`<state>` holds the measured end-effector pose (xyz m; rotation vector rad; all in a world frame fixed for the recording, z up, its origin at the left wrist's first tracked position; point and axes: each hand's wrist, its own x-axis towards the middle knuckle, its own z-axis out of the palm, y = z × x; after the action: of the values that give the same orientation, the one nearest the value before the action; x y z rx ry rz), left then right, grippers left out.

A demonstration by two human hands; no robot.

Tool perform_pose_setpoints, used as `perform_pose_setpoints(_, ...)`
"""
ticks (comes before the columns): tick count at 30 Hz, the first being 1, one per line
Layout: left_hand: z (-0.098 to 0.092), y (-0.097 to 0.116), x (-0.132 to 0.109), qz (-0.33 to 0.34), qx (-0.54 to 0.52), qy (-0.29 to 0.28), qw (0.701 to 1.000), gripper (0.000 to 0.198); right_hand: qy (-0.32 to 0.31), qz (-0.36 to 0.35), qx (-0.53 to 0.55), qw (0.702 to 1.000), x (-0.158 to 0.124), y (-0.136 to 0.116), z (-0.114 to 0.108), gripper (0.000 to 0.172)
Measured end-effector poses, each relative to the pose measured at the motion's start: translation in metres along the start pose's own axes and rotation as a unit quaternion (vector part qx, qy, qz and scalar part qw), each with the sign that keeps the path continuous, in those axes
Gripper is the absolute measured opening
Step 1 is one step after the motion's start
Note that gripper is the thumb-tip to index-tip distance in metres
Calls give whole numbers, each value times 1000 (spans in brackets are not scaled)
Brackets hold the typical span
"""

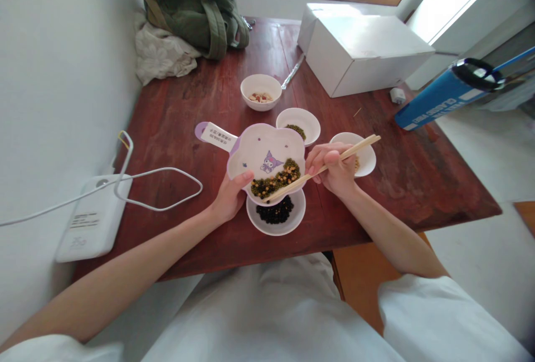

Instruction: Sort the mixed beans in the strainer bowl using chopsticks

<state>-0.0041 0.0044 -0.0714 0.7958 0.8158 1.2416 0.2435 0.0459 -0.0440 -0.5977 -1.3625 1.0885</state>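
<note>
The left hand (229, 197) clamps the rim of a white flower-shaped plate (267, 147) at the centre of the red-brown wooden worktop (368, 220); the right hand (330, 169), apart, holds light wooden chopsticks (359, 147) low, tips among green-and-yellow beans (276, 179).

White plate (251, 153) with purple cartoon character, black beans (275, 210), reddish-brown wood-grain table (401, 183)

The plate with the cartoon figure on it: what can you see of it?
This scalloped, cloud-shaped plate looks like glossy white plastic with a lilac rim. A purple cartoon figure is printed inside, and a flat printed handle sticks out. The left hand grips its rim, tilting it above a white bowl. Green and dark beans lie inside, where wooden chopsticks from the right hand reach.
</note>
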Motion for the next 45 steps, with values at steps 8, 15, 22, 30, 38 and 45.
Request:
perform_pose_setpoints(8,2,1,1,5,-5,-10,1000,95,8,16,-6,1000,0,0,-1,74)
perform_pose_setpoints(15,0,0,1,1,2,-2,1000,94,13,30,5,999,0,1,0,74)
perform_pose_setpoints(22,1,-1,3,11,-5,-2,1000,91,13,19,22,999,2,2,1,71)
perform_pose_setpoints(30,0,-1,3,6,2,-9,1000,96,8,27,23,999,3,3,0,74)
perform_pose_setpoints(38,1,-1,4,14,-3,-12,1000,91,21,-8,26,999,3,5,0,76)
perform_pose_setpoints(45,1,-1,4,14,-10,-17,1000,91,43,-6,13,999,4,4,1,83)
